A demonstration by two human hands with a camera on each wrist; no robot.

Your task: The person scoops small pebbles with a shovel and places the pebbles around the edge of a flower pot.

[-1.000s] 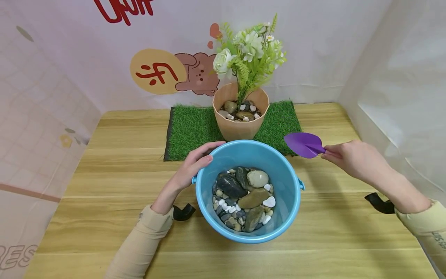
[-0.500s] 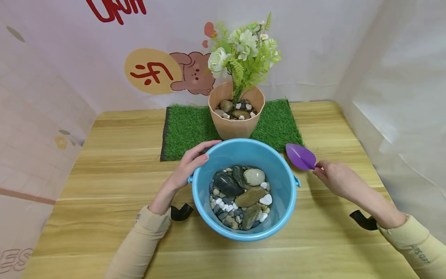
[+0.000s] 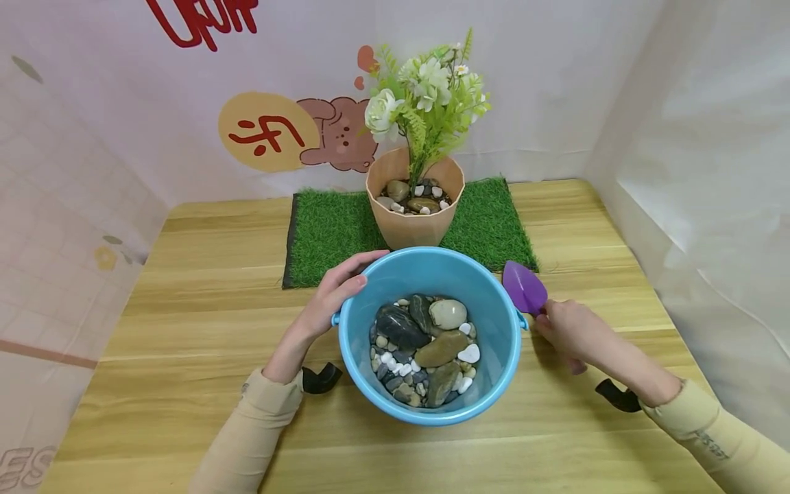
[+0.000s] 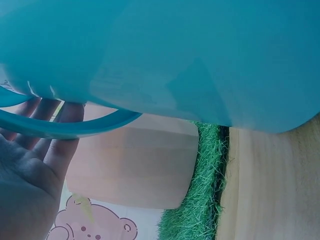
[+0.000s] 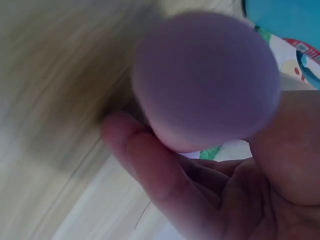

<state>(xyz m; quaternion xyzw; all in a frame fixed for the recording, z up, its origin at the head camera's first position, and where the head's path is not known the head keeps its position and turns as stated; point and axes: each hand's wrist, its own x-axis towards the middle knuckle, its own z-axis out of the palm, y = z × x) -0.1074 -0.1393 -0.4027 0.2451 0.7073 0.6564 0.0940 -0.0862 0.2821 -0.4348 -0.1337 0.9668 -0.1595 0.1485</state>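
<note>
My left hand [image 3: 329, 298] rests against the left side of a light-blue bucket [image 3: 515, 357], its thumb at the rim. In the left wrist view its straight fingers [image 4: 64, 155] touch the outer wall behind the blue handle [image 4: 100, 127]. Inside the bucket lie dark, brown and white stones [image 3: 441, 348]. My right hand [image 3: 577, 334] holds a purple trowel [image 3: 524, 287], blade pointing away, just right of the bucket. Most of the trowel's handle is hidden by the hand. A blurred mauve round shape [image 5: 207, 80] fills the right wrist view above curled fingers [image 5: 155, 167].
Behind the bucket, a peach flowerpot [image 3: 413, 230] with white artificial flowers [image 3: 426, 96] and pebbles stands on a green grass mat [image 3: 333, 230]. All sit on a wooden table [image 3: 204, 274]. White cloth walls [image 3: 531, 89] enclose the back and sides.
My right hand has brought the trowel down and left, closer to the bucket, its blade turning to point away from me. My left hand stays at the bucket. The head view has shifted slightly.
</note>
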